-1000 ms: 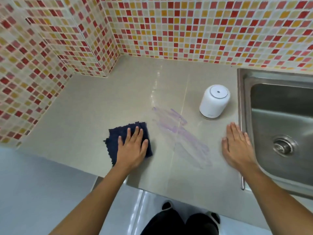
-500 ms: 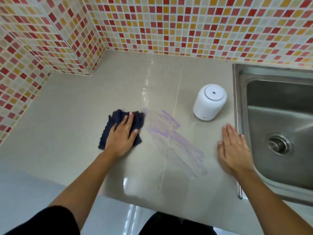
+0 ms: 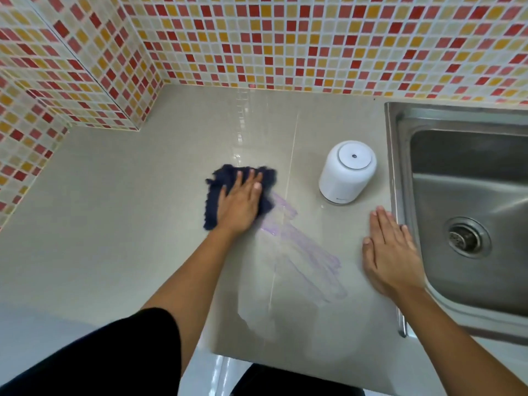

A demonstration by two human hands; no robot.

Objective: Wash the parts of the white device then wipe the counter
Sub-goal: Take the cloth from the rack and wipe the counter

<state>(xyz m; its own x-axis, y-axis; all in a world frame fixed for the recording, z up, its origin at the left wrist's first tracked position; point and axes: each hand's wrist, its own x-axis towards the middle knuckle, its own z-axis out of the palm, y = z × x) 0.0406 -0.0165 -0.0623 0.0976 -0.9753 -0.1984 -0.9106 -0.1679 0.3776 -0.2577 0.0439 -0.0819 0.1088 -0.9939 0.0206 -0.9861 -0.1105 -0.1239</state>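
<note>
My left hand (image 3: 241, 202) presses flat on a dark blue cloth (image 3: 225, 174) on the grey counter (image 3: 114, 210), at the upper left end of a purple smear (image 3: 308, 252). The smear runs diagonally toward the counter's front right. The white cylindrical device (image 3: 347, 171) stands upright to the right of the cloth, near the sink. My right hand (image 3: 390, 252) lies flat on the counter with fingers together, holding nothing, just left of the sink rim and in front of the device.
A stainless steel sink (image 3: 468, 195) with a drain (image 3: 465, 237) fills the right side. Red, orange and cream mosaic tiles (image 3: 285, 38) cover the back and left walls. The counter's front edge runs below my arms.
My left hand slid the cloth to the right and away from me, up to the purple smear. My right hand stayed flat beside the sink.
</note>
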